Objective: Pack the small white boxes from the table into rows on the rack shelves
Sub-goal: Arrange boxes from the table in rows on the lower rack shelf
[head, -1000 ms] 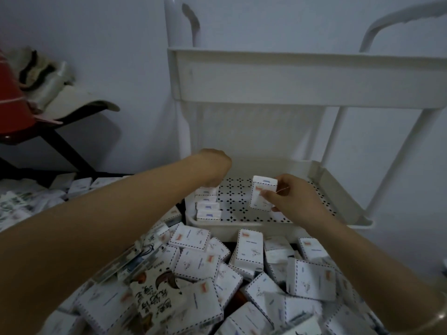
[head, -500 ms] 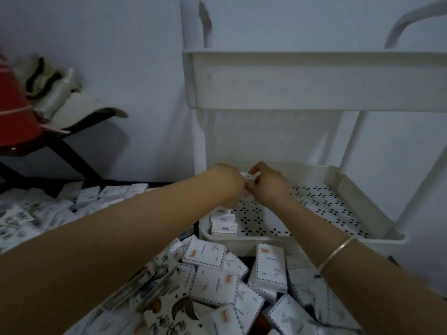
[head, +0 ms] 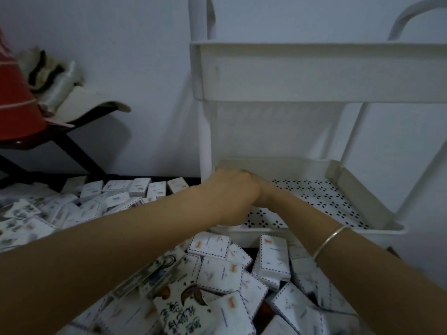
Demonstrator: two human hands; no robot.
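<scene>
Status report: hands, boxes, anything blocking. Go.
Left hand covers right hand, both low at the shelf left rear corner; grips hidden. Boxes heaped in front. No obstruction seen.

Red object (head: 14, 100), crumpled cloth (head: 53, 76) on dark stand (head: 72, 146), far left.

**Hands meet over the lower shelf**

The left hand (head: 229, 197) and right hand (head: 266, 192) touch, knuckles up, at the left end of the rack's perforated lower shelf (head: 326, 197). Their fingers are hidden. A bangle (head: 331, 240) circles the right wrist. Small white boxes (head: 273, 257) lie heaped just before the shelf.
</scene>
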